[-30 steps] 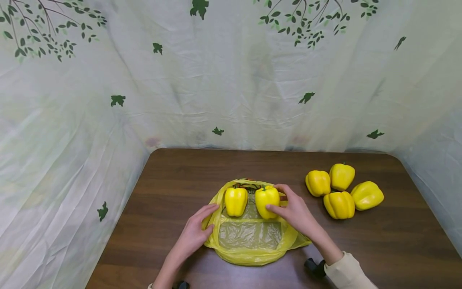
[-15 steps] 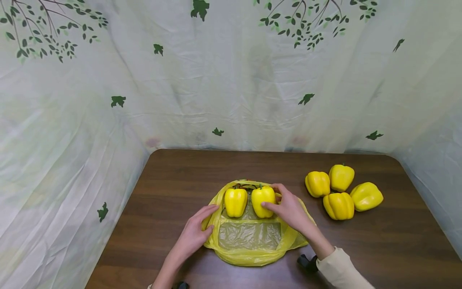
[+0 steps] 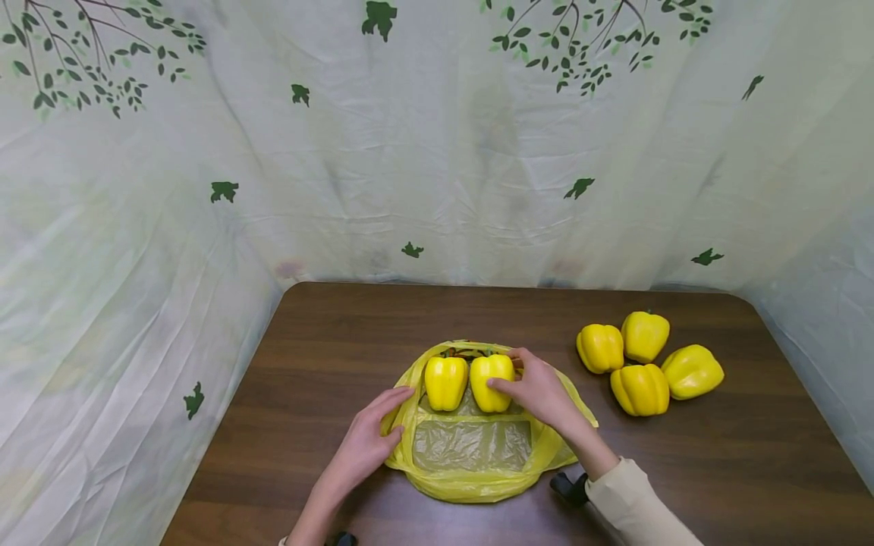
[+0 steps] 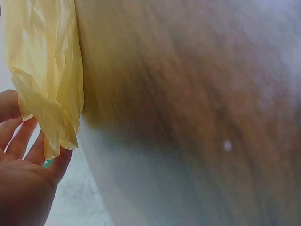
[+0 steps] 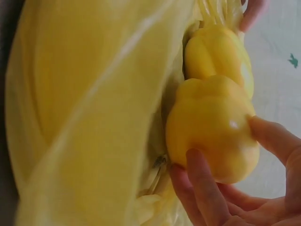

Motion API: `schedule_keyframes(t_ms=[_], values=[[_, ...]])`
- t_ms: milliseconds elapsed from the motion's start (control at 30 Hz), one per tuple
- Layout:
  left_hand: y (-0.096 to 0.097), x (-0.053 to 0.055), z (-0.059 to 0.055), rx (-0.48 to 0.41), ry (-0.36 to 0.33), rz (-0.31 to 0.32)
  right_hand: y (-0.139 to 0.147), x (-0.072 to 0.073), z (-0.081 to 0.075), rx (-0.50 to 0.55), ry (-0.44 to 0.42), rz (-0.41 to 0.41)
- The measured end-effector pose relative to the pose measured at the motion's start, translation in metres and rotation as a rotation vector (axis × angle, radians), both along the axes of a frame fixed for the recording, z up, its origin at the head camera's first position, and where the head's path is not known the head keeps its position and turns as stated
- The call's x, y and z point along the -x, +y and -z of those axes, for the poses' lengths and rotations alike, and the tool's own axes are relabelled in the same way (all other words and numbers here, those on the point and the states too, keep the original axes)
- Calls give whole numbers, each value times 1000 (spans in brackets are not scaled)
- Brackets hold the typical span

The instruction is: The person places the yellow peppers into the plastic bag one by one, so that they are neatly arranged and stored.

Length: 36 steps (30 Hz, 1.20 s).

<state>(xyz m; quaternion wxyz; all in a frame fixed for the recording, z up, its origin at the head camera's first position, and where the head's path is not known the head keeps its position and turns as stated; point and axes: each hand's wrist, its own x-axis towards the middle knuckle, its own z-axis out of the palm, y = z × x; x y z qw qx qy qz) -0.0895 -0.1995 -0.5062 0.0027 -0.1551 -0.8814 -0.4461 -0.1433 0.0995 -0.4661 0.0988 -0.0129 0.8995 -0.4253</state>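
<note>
A yellow plastic bag [image 3: 471,485] lies spread on the table with its mouth open. Inside it, a yellow bell pepper [image 3: 447,384] rests on the left. My right hand [image 3: 542,390] grips a second bell pepper [image 3: 492,384] from its right side, close beside the first. The right wrist view shows thumb and fingers round this held pepper [image 5: 214,132], with the other pepper [image 5: 218,56] just past it. At the bag's left edge, my left hand [image 3: 369,432] holds the film; in the left wrist view the crumpled bag edge [image 4: 51,94] runs between its fingers.
Several more yellow bell peppers [image 3: 640,390] lie grouped on the brown wooden table [image 3: 341,326], right of the bag. A pale curtain [image 3: 437,152] with leaf prints hangs behind the table and along both sides.
My right hand has moved left with its bell pepper, bringing it close beside the other one. My left hand has stayed at the bag's edge.
</note>
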Motion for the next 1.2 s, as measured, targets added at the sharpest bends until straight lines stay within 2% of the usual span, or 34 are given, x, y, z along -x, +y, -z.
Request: schedule_keyframes(t_ms=[367, 733, 1200], values=[[0, 0, 1, 7, -5, -2, -4, 7, -1, -61, -57, 0], [0, 0, 0, 3, -14, -2, -3, 7, 1, -17, -62, -4], [1, 0, -1, 11, -16, -2, -2, 5, 1, 189, -157, 24]])
